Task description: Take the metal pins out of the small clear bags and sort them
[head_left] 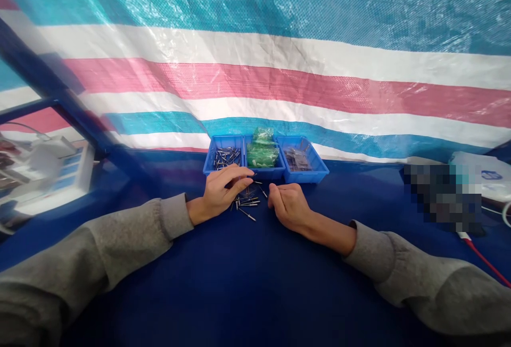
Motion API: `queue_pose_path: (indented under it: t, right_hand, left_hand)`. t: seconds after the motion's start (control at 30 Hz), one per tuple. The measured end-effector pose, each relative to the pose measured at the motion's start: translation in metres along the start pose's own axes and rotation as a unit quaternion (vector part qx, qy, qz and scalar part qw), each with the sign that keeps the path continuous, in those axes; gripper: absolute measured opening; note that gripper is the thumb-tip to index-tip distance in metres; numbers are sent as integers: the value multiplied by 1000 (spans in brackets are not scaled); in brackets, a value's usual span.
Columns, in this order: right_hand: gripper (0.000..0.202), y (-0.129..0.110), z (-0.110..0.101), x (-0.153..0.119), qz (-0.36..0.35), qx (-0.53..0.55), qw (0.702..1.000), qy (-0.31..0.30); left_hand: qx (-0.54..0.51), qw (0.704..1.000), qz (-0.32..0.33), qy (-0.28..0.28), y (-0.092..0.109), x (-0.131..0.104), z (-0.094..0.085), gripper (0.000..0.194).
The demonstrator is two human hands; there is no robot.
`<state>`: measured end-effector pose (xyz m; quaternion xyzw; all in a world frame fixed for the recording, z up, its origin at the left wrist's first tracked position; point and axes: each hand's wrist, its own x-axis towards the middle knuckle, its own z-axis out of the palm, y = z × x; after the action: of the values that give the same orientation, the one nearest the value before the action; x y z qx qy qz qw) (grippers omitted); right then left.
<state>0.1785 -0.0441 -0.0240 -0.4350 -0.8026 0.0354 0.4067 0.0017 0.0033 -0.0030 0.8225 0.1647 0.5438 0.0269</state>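
Plastic bins (307, 178) are lining the desk's (247, 283) back edge; smooth blue surface is stretching from the hands toward the near edge. Thin metal rivets (250, 203) are lying before the bins, mostly crosswise, one slanting near-right. Left hand (223, 190) is partly covering them, thumb and fingertips nearly meeting; right hand (292, 207) is curling, fingers folded; can't tell what either's pinching.

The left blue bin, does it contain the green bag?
No, the left bin holds loose metal pins, and the green bag lies in the middle bin.
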Motion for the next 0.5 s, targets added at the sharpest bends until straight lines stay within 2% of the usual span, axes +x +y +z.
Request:
queue_pose_path:
  t: [0.2,0.37,0.5]
  right_hand:
    - [60,-2,-3,0,-34,22,999,3]
    - [61,-4,-7,3,-29,40,999,14]
    - [51,-4,-7,4,-22,47,999,12]
  left_hand:
    - [-20,1000,13,-8,1,2,0,6]
    - [-26,999,22,-10,2,3,-1,4]
    - [-22,999,30,-14,2,4,-1,3]
